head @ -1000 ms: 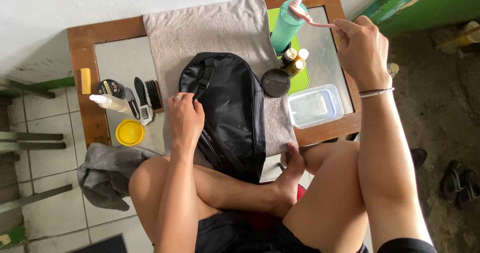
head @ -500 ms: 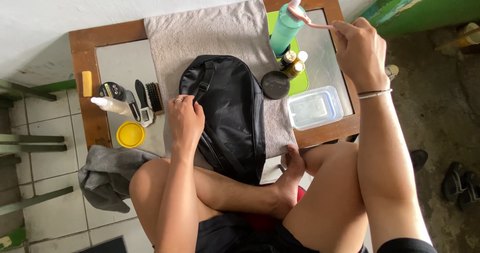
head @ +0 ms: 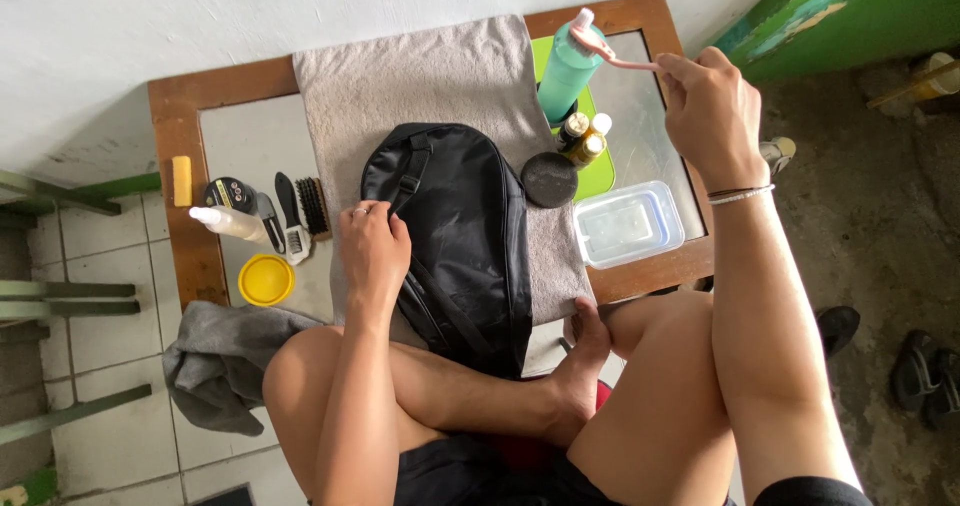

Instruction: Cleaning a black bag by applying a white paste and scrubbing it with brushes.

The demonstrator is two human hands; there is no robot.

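The black fabric backpack (head: 455,236) lies on a grey towel (head: 420,76) mid-bench, unmoved; the left hand (head: 372,251) stays flat on it, fingers together. The right hand (head: 712,116), fingers clamped on a pink toothbrush (head: 610,54), has kept its bristles at the tall teal bottle (head: 565,76), far right

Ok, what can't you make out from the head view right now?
- Brush bristles: too small, against the green bottle.
- Brush handle end: hidden inside the right hand.
- Bag lower end: hidden behind the legs.
- Left hand fingers: curled on the bag, so the grip is unclear.
- Clear tub contents: not readable through the lid.
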